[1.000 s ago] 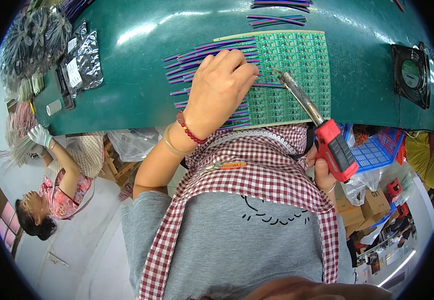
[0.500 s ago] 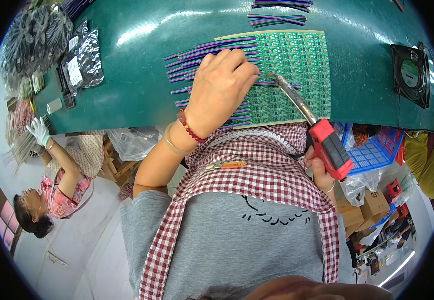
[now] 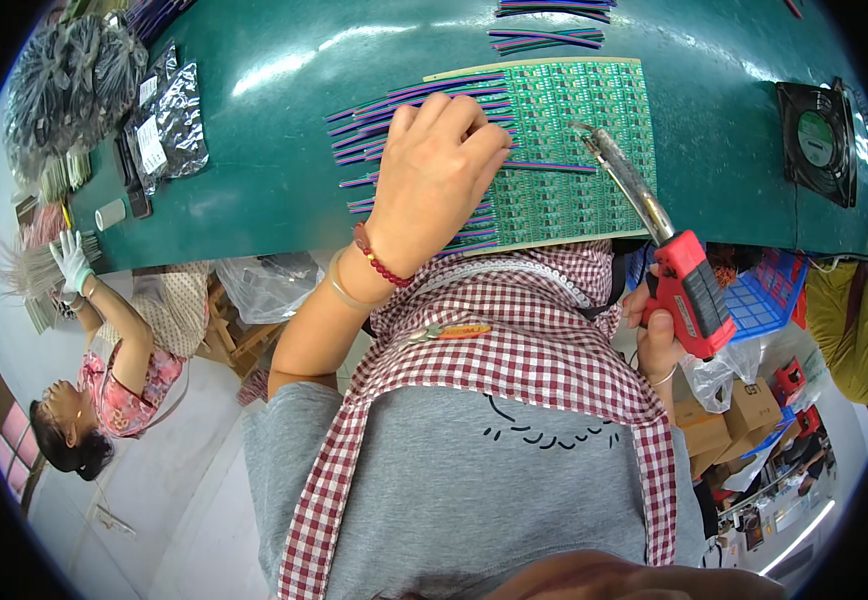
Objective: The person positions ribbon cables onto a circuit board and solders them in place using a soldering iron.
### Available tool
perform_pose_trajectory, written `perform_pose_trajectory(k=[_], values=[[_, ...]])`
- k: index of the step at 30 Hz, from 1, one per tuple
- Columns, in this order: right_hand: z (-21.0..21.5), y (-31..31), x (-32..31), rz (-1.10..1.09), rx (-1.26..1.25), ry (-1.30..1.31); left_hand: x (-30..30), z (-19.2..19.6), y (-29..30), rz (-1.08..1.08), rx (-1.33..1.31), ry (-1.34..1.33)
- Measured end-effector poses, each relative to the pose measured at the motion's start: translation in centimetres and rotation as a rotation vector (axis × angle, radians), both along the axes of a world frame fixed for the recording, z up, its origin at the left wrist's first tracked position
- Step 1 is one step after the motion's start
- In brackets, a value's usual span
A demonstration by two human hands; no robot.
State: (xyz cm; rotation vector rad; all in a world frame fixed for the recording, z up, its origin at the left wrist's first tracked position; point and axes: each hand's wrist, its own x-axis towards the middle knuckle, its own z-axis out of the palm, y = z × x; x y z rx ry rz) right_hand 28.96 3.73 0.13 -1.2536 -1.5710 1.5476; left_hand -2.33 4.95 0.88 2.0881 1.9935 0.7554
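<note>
A green panel of small circuit boards (image 3: 579, 115) lies on the green table. Strips of blue, pink and black wire (image 3: 434, 88) run over its left side. Above these strips is my left hand (image 3: 439, 165), its fingers pinched on a wire with the tips partly hidden. One strip of wire (image 3: 554, 167) stretches from beneath that hand over the middle of the panel. My right hand (image 3: 657, 335) grips a red and black soldering iron (image 3: 694, 295) by its handle. The iron's metal tip is over the panel's right half, apart from my left hand.
Spare wire bundles (image 3: 546, 40) lie beyond the panel. A black fan (image 3: 816, 145) stands at the right. Plastic bags (image 3: 169, 125) and a white roll (image 3: 110, 214) are at the left, where a gloved co-worker's hand (image 3: 74, 262) handles pale wires. A blue crate (image 3: 759, 300) sits below the table's edge.
The soldering iron has moved right and slightly up, its tip farther from my left hand. My left hand has shifted slightly left. The panel appears slightly left. The co-worker's gloved hand moved slightly.
</note>
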Motion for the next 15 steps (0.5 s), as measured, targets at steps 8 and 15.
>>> perform_pose_trajectory(k=[8,15], values=[[0.8,1.2,-0.9,-0.179,0.019,0.119,4.5,-0.6,1.0,-0.089,-0.016,0.0],[0.5,1.2,-0.7,-0.206,0.078,0.202,6.0,-1.2,0.7,-0.013,-0.072,-0.012]])
